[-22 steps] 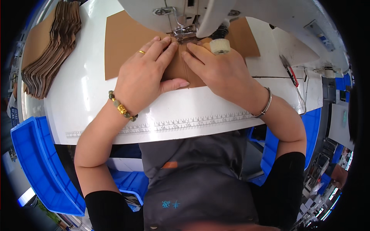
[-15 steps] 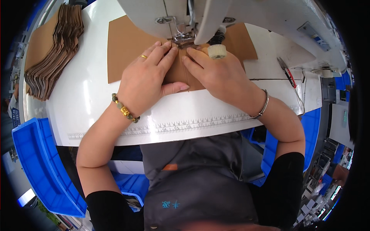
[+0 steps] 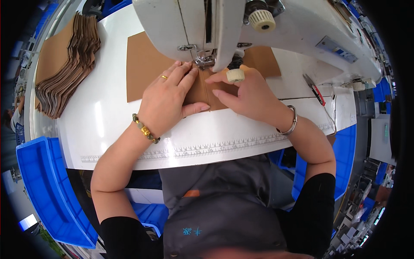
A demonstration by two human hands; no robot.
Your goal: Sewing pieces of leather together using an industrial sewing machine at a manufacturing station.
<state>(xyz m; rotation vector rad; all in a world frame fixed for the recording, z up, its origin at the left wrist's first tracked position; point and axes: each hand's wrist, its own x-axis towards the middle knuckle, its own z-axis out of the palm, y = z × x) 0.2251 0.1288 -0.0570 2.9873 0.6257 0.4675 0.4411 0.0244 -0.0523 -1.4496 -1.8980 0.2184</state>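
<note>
A brown flat piece with a vertical seam line lies under the needle and presser foot of a white sewing machine. My left hand lies flat on that piece left of the seam, fingertips close beside the foot, thumb out toward the seam, fingers open. My right hand is right of the seam, thumb and fingers apart over the piece, some fingertips hidden behind a cream knob. A thick pile of brown pieces sits at the table's left end. Red-and-black snips lie at right.
A white table carries a printed ruler strip along its front edge. Blue bins stand at the left, below the table and at the right. Another person is partly visible at the far left rim.
My right thumb and index finger have spread apart and shifted at the seam. My left hand stays flat. The whole view has shifted, with table and hands lower in the picture.
</note>
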